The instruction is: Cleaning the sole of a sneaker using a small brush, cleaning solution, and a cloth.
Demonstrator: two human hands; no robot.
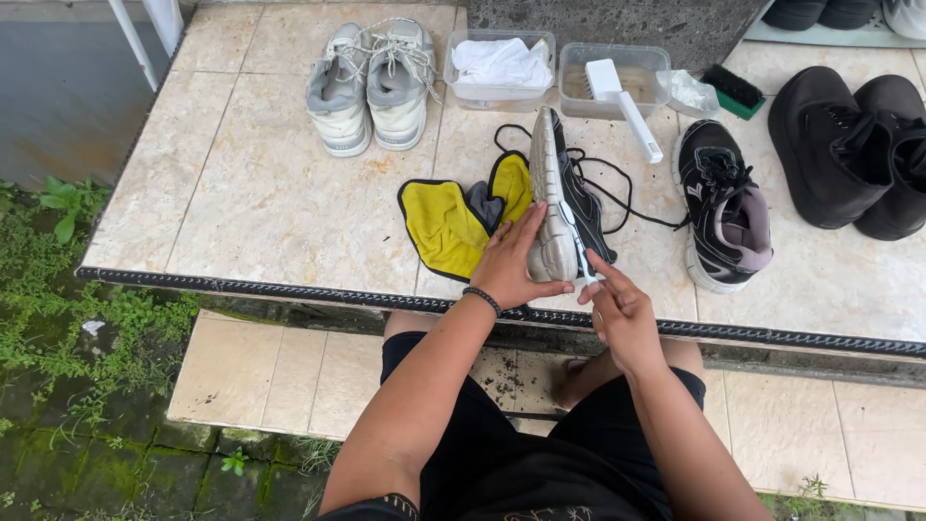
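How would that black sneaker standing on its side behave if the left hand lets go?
The black sneaker stands on its narrow side edge, steadied by the left hand, so it would probably tip flat. Its loose laces trail on the tiled ledge and would likely drag or snag. The thin mesh-like upper suggests it is light, with some flex.

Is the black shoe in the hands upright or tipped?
Tipped on its side: the black shoe shows its grey sole, steadied by the left hand.
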